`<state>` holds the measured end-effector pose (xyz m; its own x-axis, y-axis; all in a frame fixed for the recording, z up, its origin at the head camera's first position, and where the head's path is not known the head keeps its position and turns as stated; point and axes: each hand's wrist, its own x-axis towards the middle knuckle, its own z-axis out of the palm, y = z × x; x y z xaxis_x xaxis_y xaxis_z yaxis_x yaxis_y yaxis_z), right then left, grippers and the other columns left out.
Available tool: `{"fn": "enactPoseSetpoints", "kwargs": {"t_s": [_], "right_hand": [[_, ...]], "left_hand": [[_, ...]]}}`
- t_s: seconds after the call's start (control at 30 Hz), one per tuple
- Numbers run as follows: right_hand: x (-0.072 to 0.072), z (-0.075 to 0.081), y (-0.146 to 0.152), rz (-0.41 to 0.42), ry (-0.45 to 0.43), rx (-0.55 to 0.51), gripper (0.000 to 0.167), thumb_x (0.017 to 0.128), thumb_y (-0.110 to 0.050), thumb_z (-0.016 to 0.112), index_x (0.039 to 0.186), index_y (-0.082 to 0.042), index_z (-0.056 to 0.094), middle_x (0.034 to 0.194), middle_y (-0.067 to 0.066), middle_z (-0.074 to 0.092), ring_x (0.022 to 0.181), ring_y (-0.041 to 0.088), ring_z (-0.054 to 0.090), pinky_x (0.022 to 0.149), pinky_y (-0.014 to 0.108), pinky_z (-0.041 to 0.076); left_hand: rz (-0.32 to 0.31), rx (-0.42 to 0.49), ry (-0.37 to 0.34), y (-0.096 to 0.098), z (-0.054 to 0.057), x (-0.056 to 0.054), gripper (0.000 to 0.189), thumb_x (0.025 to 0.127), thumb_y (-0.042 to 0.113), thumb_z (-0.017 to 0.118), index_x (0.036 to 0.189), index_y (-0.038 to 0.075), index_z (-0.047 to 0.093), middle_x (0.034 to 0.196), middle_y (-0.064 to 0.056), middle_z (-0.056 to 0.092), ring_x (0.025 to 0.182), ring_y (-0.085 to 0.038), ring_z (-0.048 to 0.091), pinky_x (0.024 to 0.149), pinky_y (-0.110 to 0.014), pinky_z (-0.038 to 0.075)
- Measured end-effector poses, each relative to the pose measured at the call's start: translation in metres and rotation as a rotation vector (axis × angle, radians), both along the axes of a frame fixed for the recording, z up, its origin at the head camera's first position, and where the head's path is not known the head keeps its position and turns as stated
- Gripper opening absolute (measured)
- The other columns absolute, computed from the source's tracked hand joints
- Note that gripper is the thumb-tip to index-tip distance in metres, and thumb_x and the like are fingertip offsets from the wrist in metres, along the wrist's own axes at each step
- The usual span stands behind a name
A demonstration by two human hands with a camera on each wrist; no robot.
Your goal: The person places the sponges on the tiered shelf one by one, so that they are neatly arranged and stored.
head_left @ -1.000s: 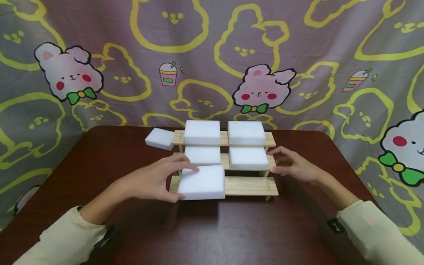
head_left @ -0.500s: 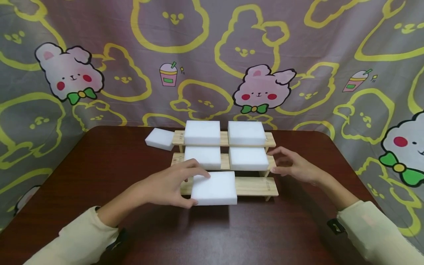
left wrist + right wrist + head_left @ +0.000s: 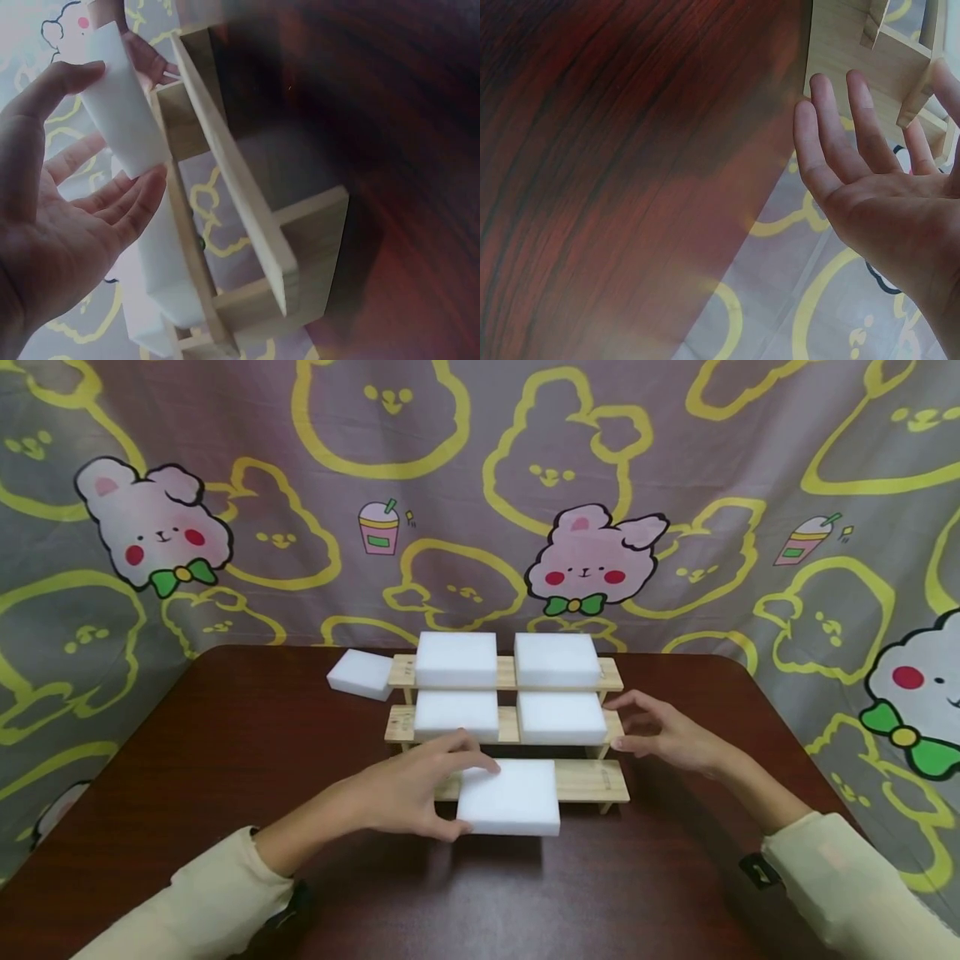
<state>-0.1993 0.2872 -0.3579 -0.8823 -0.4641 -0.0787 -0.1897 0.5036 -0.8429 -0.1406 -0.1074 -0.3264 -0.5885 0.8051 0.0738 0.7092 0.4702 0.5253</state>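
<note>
My left hand (image 3: 408,785) pinches a white foam block (image 3: 510,797) between thumb and fingers. The block hovers over the front edge of the bottom tier of a three-tier wooden stand (image 3: 588,781), apart from the shelf. In the left wrist view the foam block (image 3: 124,105) sits between the thumb and curved fingers. At the stand's right end, my right hand (image 3: 671,735) holds the middle tier by its edges, thumb in front and index finger behind. The right wrist view shows this hand (image 3: 885,180) with its other fingers extended, beside the wooden stand (image 3: 840,52).
White foam blocks lie on the top tier, left (image 3: 456,658) and right (image 3: 557,658), and on the middle tier, left (image 3: 455,714) and right (image 3: 561,717). One more foam block (image 3: 359,673) lies on the dark table (image 3: 247,710) behind left. A patterned curtain (image 3: 450,460) hangs behind.
My left hand has carried the foam block rightward and toward me, from the bottom tier's left end to near its middle. The right hand has stayed at the stand's right end.
</note>
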Motion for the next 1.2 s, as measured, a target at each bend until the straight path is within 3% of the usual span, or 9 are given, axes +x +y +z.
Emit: {"fn": "enactPoseSetpoints", "kwargs": {"t_s": [0.3, 0.67, 0.97, 1.2], "right_hand": [[0.000, 0.001, 0.000, 0.005, 0.009, 0.004, 0.052, 0.096, -0.012, 0.074, 0.139, -0.003, 0.047, 0.129, 0.023, 0.057, 0.106, 0.033, 0.064, 0.082, 0.049, 0.059], [0.001, 0.002, 0.000, 0.010, 0.012, 0.007, 0.052, 0.096, -0.012, 0.074, 0.139, -0.003, 0.047, 0.129, 0.024, 0.057, 0.105, 0.032, 0.065, 0.082, 0.049, 0.059], [0.002, 0.001, -0.001, 0.007, 0.007, 0.008, 0.052, 0.096, -0.013, 0.074, 0.140, -0.003, 0.047, 0.131, 0.025, 0.057, 0.107, 0.033, 0.065, 0.082, 0.049, 0.059], [0.001, 0.001, -0.001, 0.010, 0.011, 0.007, 0.052, 0.096, -0.013, 0.073, 0.139, -0.003, 0.047, 0.130, 0.025, 0.057, 0.107, 0.033, 0.065, 0.082, 0.049, 0.059]], "left_hand": [[-0.015, 0.074, 0.034, 0.009, -0.015, -0.001, 0.059, 0.083, 0.022, 0.085, 0.136, 0.013, 0.061, 0.125, -0.003, 0.051, 0.106, -0.023, 0.054, 0.086, -0.028, 0.049], [0.075, 0.000, 0.104, 0.023, -0.027, 0.002, 0.053, 0.086, 0.027, 0.085, 0.132, 0.011, 0.064, 0.121, -0.004, 0.053, 0.091, -0.013, 0.052, 0.078, -0.024, 0.050], [0.076, -0.031, 0.261, 0.029, -0.033, 0.002, 0.052, 0.083, 0.033, 0.087, 0.124, 0.008, 0.065, 0.119, -0.006, 0.056, 0.097, -0.015, 0.056, 0.084, -0.027, 0.052], [0.116, -0.086, 0.311, 0.025, -0.030, 0.005, 0.057, 0.084, 0.047, 0.085, 0.128, 0.016, 0.068, 0.108, -0.005, 0.051, 0.079, -0.011, 0.047, 0.068, -0.022, 0.047]]}}
